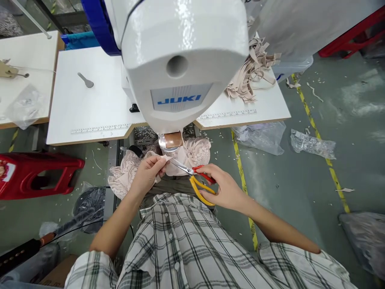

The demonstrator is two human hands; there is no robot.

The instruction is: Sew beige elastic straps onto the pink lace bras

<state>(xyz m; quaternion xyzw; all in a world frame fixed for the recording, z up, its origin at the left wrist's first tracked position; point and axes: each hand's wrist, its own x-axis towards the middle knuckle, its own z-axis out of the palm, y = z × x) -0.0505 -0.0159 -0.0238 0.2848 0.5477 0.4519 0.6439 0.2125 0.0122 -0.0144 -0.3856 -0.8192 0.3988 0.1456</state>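
Note:
My left hand [149,171] pinches a piece of pale pink lace fabric [192,154] just below the head of a white JUKI sewing machine [180,60]. My right hand [224,188] grips scissors [197,178] with red and yellow handles, and their blades point left at the fabric edge by my left fingers. More of the lace hangs in my lap to the left [120,178]. My plaid shirt fills the lower part of the view.
The white sewing table [90,104] carries a ruler strip along its front edge, a grey tool [86,80] and a heap of beige straps [252,68]. A red plastic stool [36,174] stands on the left. Plastic bags [313,143] and scraps litter the grey floor with its yellow line.

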